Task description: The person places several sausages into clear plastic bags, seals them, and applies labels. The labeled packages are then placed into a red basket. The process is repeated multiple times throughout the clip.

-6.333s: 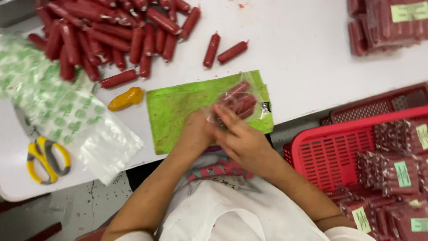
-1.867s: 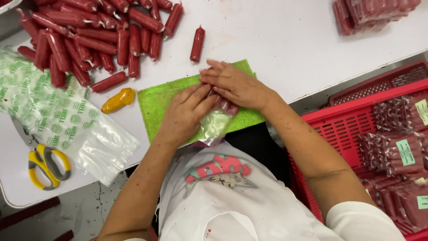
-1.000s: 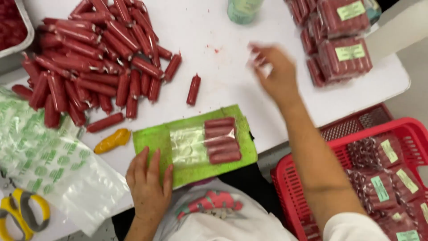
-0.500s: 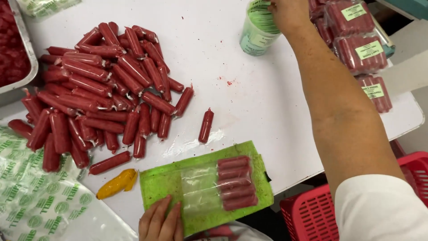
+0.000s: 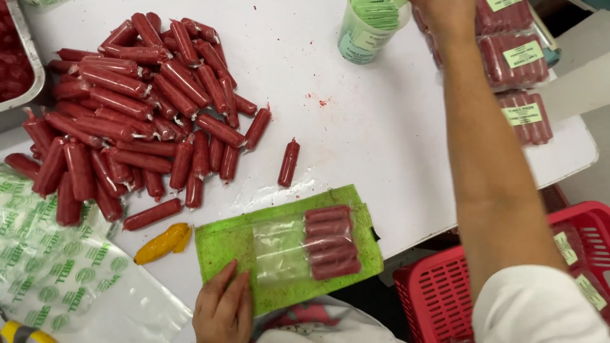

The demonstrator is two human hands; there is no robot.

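Observation:
A clear plastic bag [image 5: 286,251] holding several red sausages [image 5: 332,241] lies on a green mat [image 5: 225,241] at the table's near edge. My left hand [image 5: 222,308] rests flat on the mat's near left corner, fingers together, holding nothing. My right arm stretches to the far side; my right hand [image 5: 445,11] is at the top edge of view, beside a cup of green labels [image 5: 370,25] and above the packed sausage packs [image 5: 511,57]. Its fingers are cut off, so I cannot tell what they hold.
A large heap of loose red sausages [image 5: 133,108] covers the left of the white table [image 5: 375,127], with one single sausage [image 5: 289,162] apart. A yellow piece [image 5: 162,242] lies beside the mat. Printed empty bags [image 5: 57,273] lie bottom left, a metal tray [image 5: 19,57] far left, a red basket [image 5: 445,298] bottom right.
My right hand has left the bag and reached far across the table to the label cup. My left hand slid back to the mat's near corner. The filled bag now lies flat on the mat.

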